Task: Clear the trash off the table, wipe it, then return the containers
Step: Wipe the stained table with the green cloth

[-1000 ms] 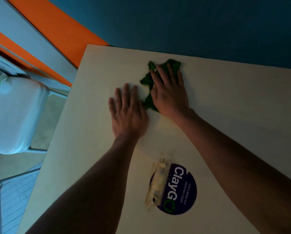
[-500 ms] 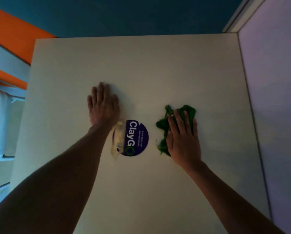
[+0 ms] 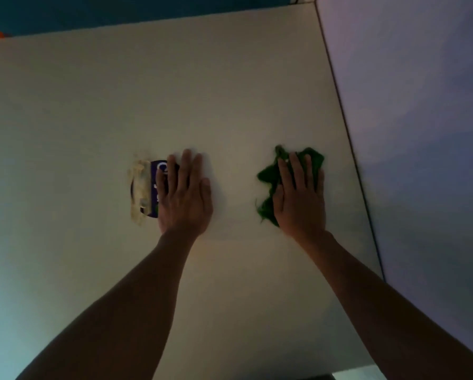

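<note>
Pale laminate makes up the counter point(image 3: 229, 86), a broad, smooth, matt slab, and we judge the wiping stage of our task to be under way on it; no trash or containers show in this view. Its right edge meets a plain lilac wall panel point(image 3: 421, 105) at a thin dark seam, and that seam is our first worry: a stroke carried too far right could jam the cloth against the panel and bunch it up, leaving a strip along the edge unwiped.

Our left hand point(image 3: 184, 198) lies flat with straight fingers pressed on the counter, holding nothing, its fingers covering part of the round purple sticker point(image 3: 154, 187). Our right hand point(image 3: 301, 198) is spread flat as well, pressing down on the green cloth point(image 3: 268, 187), which sits right of centre, near the wall panel. It looks soft and fuzzy, crumpled into ragged lobes rather than folded, so only part of it may touch the surface and streaks could be missed.

Smallest is the torn beige residue point(image 3: 139, 193) on the sticker's left side, rough and papery. If the fuzzy cloth drags over it, we think fibres may snag and the flaking edge could tear, leaving fresh scraps.
</note>
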{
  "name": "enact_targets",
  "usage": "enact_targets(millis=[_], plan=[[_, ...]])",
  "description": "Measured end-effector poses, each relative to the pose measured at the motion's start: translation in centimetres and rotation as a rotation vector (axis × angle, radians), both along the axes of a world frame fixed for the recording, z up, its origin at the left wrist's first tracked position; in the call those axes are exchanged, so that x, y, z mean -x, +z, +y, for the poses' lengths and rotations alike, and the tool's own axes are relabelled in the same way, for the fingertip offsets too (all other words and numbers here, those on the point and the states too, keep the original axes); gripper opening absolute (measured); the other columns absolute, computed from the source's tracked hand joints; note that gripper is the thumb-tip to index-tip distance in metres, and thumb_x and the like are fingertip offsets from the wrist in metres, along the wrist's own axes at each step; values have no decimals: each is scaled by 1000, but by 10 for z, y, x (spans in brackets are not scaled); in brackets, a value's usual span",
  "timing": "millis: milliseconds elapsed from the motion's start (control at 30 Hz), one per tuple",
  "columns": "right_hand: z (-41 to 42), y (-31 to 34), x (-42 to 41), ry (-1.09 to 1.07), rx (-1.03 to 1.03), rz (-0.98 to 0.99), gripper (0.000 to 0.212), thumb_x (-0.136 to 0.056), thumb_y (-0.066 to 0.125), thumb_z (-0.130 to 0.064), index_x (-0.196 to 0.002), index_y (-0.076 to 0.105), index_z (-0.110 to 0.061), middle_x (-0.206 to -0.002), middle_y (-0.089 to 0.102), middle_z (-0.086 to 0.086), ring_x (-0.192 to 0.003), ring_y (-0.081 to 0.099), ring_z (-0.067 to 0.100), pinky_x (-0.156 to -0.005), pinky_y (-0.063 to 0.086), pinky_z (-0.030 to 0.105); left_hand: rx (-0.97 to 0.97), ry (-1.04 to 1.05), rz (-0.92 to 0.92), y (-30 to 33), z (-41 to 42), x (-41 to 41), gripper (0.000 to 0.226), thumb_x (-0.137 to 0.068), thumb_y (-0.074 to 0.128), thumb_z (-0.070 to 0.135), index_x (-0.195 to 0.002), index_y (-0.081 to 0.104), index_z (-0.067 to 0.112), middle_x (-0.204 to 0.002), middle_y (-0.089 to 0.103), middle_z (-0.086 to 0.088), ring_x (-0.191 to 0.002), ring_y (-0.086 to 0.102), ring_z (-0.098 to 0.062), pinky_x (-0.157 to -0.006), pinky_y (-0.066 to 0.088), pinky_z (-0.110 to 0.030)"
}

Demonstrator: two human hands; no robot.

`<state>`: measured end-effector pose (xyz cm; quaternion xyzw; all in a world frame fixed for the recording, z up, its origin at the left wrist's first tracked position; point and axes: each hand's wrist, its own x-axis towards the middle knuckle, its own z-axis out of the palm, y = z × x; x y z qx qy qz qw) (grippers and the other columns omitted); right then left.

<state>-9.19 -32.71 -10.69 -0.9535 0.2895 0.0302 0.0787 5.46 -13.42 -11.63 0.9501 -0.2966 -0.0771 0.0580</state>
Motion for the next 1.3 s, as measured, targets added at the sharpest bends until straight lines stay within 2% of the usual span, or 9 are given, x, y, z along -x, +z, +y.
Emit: enact_targets(millis=[133,233,567,733,833,1000,1067,1300], plan=[[-20,-5,-35,-99,-20,-32,55,-102,29,-33,-154,31,-15,-162,26,10,-151,16,34,-120,13,58,36,6,-30,-2,-1,-2,56,-107,23,39,-160,23,21,-168,19,-3,-155,14,-33,-125,8,-52],[-11,-7,-28,-94,-25,-47,55,-103,27,-34,-155,31,-16,-163,25,9,-151,15,34,-119,15,58,64,13,-28,-2,2,-3,56,-107,23,39,-160,24,22,-168,19,-3,-155,14,-34,-125,7,-51],[52,2,172,-111,-16,-10,54,-104,26,-30,-155,30,-13,-164,20,11,-153,8,34,-119,16,58,193,46,-55,-8,12,20,50,-106,33,30,-154,39,16,-162,34,-6,-152,23,-32,-125,14,-49],[74,5,270,-149,-26,-14,53,-102,30,-27,-152,36,-9,-162,23,14,-152,11,35,-117,21,59,177,42,25,-2,26,70,53,-108,28,30,-158,29,14,-166,25,-8,-155,14,-31,-126,9,-48],[85,10,300,-143,-35,0,53,-102,32,-24,-151,37,-7,-162,24,16,-151,13,36,-116,23,59,151,42,85,6,53,114,56,-108,23,35,-160,22,16,-168,18,-8,-156,9,-31,-126,7,-47],[85,9,291,-166,-19,19,54,-101,32,-23,-152,35,-6,-161,25,18,-151,11,38,-118,18,59,42,58,94,7,93,180,60,-107,13,43,-162,9,21,-170,4,-3,-157,-2,-26,-127,4,-49],[79,7,276,-143,-11,6,54,-102,31,-25,-152,34,-6,-161,25,18,-151,11,39,-118,17,59,14,79,89,6,94,186,60,-107,9,45,-162,4,23,-170,-1,-1,-156,-7,-24,-127,1,-48],[46,-1,189,-142,-8,-16,55,-104,24,-31,-155,28,-11,-163,21,15,-152,10,37,-120,13,57,25,77,65,3,92,186,59,-108,10,45,-162,1,25,-170,-1,-1,-156,-7,-24,-127,0,-47]])
